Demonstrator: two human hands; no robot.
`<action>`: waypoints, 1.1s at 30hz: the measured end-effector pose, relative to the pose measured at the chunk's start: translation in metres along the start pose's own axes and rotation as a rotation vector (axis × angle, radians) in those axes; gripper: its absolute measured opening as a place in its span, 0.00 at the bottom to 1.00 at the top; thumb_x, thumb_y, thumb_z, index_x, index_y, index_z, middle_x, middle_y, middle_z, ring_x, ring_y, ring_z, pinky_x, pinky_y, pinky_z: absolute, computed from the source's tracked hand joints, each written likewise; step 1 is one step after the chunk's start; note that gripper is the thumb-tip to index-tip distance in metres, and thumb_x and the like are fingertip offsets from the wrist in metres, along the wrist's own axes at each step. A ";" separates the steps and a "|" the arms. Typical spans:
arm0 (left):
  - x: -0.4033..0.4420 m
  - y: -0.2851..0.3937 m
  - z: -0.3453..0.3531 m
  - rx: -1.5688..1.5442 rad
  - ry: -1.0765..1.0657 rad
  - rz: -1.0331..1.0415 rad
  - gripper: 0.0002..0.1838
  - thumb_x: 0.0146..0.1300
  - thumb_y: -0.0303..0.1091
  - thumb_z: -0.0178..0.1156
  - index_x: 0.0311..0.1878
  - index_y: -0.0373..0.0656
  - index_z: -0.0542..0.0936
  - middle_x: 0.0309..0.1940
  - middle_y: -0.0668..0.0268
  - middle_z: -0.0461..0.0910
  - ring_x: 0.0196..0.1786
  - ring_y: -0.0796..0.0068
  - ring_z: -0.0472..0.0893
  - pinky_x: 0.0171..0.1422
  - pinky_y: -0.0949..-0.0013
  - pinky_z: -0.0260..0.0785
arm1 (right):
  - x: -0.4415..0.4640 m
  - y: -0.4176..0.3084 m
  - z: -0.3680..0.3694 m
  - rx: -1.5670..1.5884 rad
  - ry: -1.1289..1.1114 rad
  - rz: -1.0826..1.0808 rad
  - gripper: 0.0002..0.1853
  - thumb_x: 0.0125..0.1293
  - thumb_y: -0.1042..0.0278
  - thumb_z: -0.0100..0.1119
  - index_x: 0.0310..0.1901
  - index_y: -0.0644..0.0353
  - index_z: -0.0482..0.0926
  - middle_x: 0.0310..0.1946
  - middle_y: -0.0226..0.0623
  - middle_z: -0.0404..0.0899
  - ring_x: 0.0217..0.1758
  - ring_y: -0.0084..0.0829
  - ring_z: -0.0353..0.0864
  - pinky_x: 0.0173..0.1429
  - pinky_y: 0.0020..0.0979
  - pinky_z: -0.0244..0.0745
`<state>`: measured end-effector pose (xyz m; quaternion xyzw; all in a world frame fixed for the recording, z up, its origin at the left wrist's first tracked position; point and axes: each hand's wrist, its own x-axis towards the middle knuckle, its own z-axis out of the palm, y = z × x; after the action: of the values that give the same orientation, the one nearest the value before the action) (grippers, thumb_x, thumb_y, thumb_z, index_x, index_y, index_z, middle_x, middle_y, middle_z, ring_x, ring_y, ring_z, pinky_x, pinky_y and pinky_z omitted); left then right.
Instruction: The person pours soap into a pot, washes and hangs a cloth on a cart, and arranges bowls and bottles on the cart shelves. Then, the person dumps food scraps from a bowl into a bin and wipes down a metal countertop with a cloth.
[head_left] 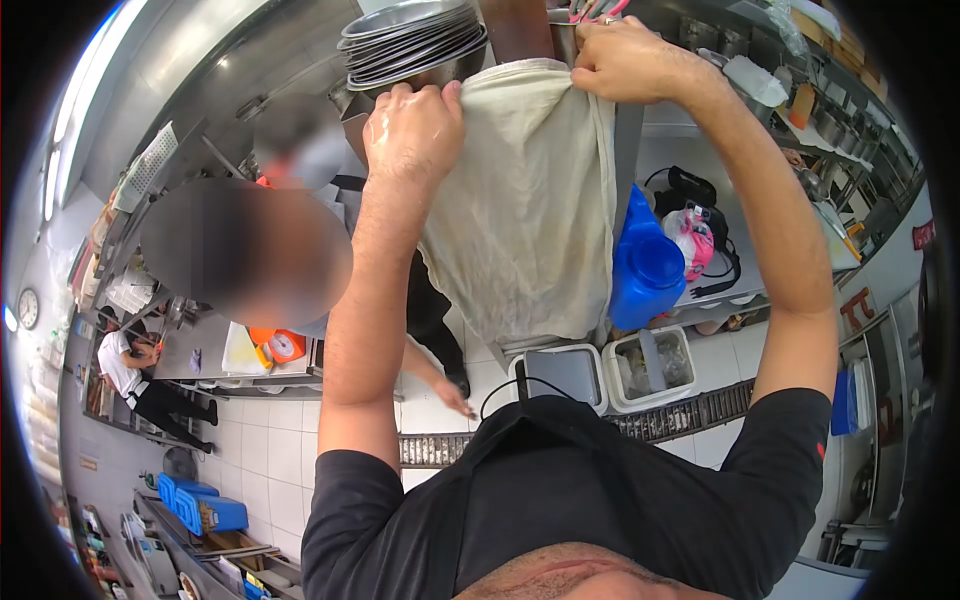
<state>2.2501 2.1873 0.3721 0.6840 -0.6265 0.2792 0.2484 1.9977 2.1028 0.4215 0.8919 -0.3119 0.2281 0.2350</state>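
Observation:
A large cream cloth (525, 200) hangs spread out in front of me, stained and creased. My left hand (412, 130) is closed on its upper left edge and looks wet across the back. With fingers curled, my right hand (632, 62) grips the upper right corner. The cloth's lower end falls near the floor bins. Just beyond my left hand stands a stack of metal bowls (412, 45). Something with pink handles (598, 10) shows past my right hand, its kind partly cut off by the frame edge.
A blue plastic container (648, 260) stands right of the cloth. Below are a grey-lidded bin (565, 372) and an open white bin (625, 385), beside a floor drain grate (690, 418). People are at left, one close by; an orange scale (288, 346) sits on a counter.

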 end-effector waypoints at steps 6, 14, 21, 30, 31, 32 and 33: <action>-0.002 -0.002 -0.004 -0.099 0.123 -0.002 0.14 0.71 0.41 0.60 0.45 0.40 0.86 0.46 0.50 0.84 0.49 0.49 0.84 0.54 0.50 0.77 | 0.004 -0.011 0.014 -0.031 -0.145 0.029 0.11 0.68 0.71 0.50 0.47 0.67 0.76 0.42 0.53 0.85 0.49 0.51 0.86 0.52 0.49 0.82; -0.009 -0.012 0.014 -0.217 0.375 0.286 0.10 0.64 0.27 0.58 0.43 0.51 0.87 0.43 0.64 0.86 0.45 0.56 0.84 0.50 0.54 0.78 | -0.018 -0.047 0.033 -0.192 0.052 -0.019 0.17 0.63 0.74 0.58 0.53 0.63 0.73 0.43 0.44 0.82 0.50 0.48 0.85 0.52 0.41 0.83; -0.009 -0.006 0.007 -0.149 0.184 0.282 0.15 0.68 0.46 0.58 0.43 0.46 0.86 0.41 0.64 0.84 0.47 0.57 0.83 0.55 0.52 0.76 | -0.017 -0.053 0.022 -0.008 0.063 0.075 0.28 0.66 0.44 0.62 0.52 0.65 0.78 0.45 0.49 0.82 0.54 0.47 0.83 0.57 0.46 0.80; 0.001 0.000 0.011 -0.250 0.184 0.205 0.16 0.72 0.49 0.58 0.41 0.45 0.81 0.39 0.60 0.84 0.43 0.53 0.84 0.46 0.49 0.76 | -0.001 -0.051 0.043 0.086 0.095 0.213 0.38 0.71 0.29 0.50 0.39 0.66 0.85 0.41 0.51 0.83 0.52 0.48 0.83 0.56 0.46 0.79; 0.002 0.000 0.010 -0.300 0.187 0.194 0.15 0.73 0.48 0.58 0.42 0.46 0.80 0.39 0.60 0.84 0.42 0.53 0.84 0.45 0.49 0.76 | -0.002 -0.051 0.046 0.073 0.137 0.216 0.38 0.71 0.28 0.50 0.39 0.66 0.84 0.41 0.50 0.83 0.52 0.48 0.83 0.56 0.46 0.79; 0.004 -0.003 0.011 -0.329 0.233 0.247 0.11 0.73 0.44 0.59 0.47 0.48 0.80 0.39 0.61 0.84 0.41 0.53 0.85 0.44 0.50 0.76 | -0.002 -0.052 0.050 0.061 0.180 0.218 0.39 0.71 0.28 0.50 0.39 0.66 0.84 0.41 0.50 0.83 0.52 0.48 0.83 0.56 0.46 0.79; 0.005 -0.005 0.009 -0.347 0.238 0.275 0.10 0.73 0.43 0.58 0.47 0.49 0.81 0.39 0.62 0.84 0.42 0.54 0.85 0.44 0.51 0.76 | -0.002 -0.053 0.053 0.049 0.222 0.219 0.39 0.71 0.28 0.50 0.40 0.66 0.84 0.41 0.50 0.83 0.52 0.47 0.83 0.56 0.46 0.79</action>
<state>2.2555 2.1781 0.3689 0.5017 -0.7186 0.2773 0.3938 2.0449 2.1106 0.3646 0.8274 -0.3736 0.3572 0.2198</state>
